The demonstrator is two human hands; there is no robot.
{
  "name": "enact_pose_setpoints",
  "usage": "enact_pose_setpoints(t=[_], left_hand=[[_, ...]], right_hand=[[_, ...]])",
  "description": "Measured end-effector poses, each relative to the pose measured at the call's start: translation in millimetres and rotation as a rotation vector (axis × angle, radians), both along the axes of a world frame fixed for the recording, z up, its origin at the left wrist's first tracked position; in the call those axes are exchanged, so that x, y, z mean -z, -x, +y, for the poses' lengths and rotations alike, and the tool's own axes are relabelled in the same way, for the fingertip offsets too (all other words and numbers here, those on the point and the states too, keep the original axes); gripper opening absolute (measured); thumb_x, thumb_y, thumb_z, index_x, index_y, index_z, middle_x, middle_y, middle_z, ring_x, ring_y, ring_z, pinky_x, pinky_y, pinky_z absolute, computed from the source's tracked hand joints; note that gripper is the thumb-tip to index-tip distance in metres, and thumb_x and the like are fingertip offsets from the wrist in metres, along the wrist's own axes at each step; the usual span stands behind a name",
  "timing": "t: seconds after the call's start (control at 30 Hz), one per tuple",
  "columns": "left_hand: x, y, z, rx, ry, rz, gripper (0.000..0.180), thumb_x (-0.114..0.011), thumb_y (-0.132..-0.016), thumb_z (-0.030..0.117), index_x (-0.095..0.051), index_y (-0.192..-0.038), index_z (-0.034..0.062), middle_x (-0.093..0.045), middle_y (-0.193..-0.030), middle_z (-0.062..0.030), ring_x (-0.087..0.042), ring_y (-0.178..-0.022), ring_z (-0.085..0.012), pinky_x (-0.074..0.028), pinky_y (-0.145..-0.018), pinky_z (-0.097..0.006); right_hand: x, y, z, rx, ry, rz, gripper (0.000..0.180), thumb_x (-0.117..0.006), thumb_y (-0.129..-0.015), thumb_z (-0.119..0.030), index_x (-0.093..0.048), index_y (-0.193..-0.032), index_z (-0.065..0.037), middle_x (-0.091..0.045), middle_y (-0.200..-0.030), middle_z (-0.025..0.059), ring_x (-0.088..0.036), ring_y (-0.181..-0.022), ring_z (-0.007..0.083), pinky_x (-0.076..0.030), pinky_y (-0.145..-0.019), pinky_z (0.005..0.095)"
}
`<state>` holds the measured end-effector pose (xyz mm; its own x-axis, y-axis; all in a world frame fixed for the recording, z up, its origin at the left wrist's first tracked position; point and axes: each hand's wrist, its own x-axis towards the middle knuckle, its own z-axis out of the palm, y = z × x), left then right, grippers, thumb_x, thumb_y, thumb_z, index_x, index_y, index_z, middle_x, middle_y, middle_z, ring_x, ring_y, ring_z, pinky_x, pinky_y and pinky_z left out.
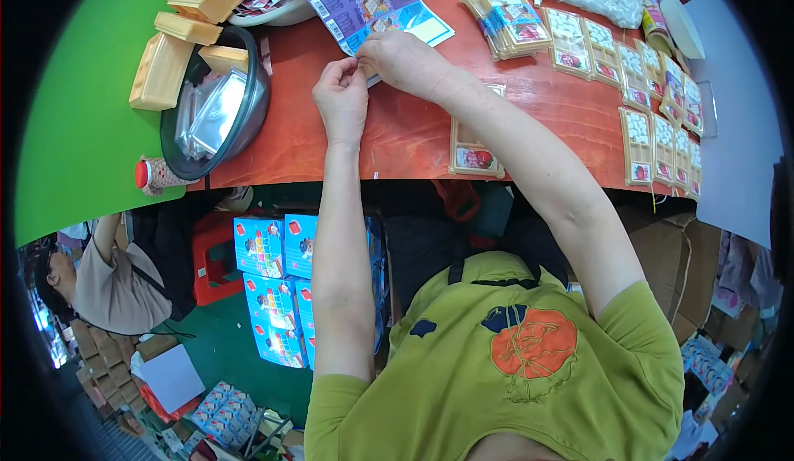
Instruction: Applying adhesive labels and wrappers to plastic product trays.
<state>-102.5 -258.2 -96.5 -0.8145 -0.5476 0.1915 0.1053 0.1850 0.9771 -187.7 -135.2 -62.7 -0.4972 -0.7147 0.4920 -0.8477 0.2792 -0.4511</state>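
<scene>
Two bare hands meet at the near edge of one printed sheet (372,2). Left hand (341,101): fingers curled, thumb and index tips drawn close together. Right hand (404,60): back upward, fingers bent and nearly closed, tips just beside those of the left. Whether either set of fingertips grips the sheet cannot be told; the contact point is hidden. The left forearm extends almost straight from the body; the right slants inward. The sheet lies directly beyond the fingers: purple with repeated pictures and barcodes, blue toward its near end, with one pale-yellow panel.

Surface: red tabletop (397,151). Nearer the body and right of the fingers, a compartmented tan tray (475,160) is partly hidden by the right forearm. Left of the fingers, a dark tub (255,109) contains clear plastic pieces (219,109). Right of the fingers lies a stack of packs (506,16); farther right, filled trays (637,130) hold white pieces.

Room: below tabletop level, left of the fingers, blue boxes (273,312) are stacked; farther left are a red stool (201,271) and another person (124,287).
</scene>
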Motion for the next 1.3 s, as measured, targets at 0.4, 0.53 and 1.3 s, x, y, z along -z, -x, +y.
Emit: enact_pose_setpoints(t=[0.4, 0.53, 1.3], left_hand=[[5.7, -12.8, -11.1, -0.010, 0.269, 0.133, 0.012, -0.060, -0.083, -0.009, -0.066, -0.091, -0.0038, -0.063, -0.085, -0.0038, -0.055, -0.069, -0.0082, -0.046, -0.064, -0.023], [5.4, -11.9, -7.7, -0.010, 0.299, 0.118, 0.013, -0.060, -0.082, -0.009, -0.067, -0.092, -0.0028, -0.063, -0.084, -0.0036, -0.056, -0.070, -0.0076, -0.047, -0.065, -0.023], [3.2, -11.2, -3.9, -0.127, 0.503, 0.051, 0.006, -0.061, -0.084, -0.001, -0.067, -0.087, -0.0033, -0.066, -0.084, -0.0154, -0.066, -0.074, -0.0304, -0.051, -0.066, -0.038]], right_hand=[[-14.6, -1.4, -8.3, -0.101, -0.256, 0.075, 0.011, -0.064, -0.085, -0.011, -0.066, -0.085, -0.001, -0.066, -0.087, 0.0172, -0.067, -0.085, 0.0348, -0.054, -0.075, 0.0429], [-2.1, 11.1, -7.4, -0.133, -0.102, -0.010, 0.011, -0.064, -0.083, -0.011, -0.064, -0.085, 0.000, -0.066, -0.086, 0.0171, -0.066, -0.084, 0.0343, -0.052, -0.074, 0.0421], [-17.9, -2.3, -16.8, -0.155, -0.455, 0.308, 0.010, -0.063, -0.081, -0.008, -0.065, -0.089, -0.002, -0.067, -0.087, 0.0133, -0.069, -0.082, 0.0313, -0.056, -0.073, 0.0392]])
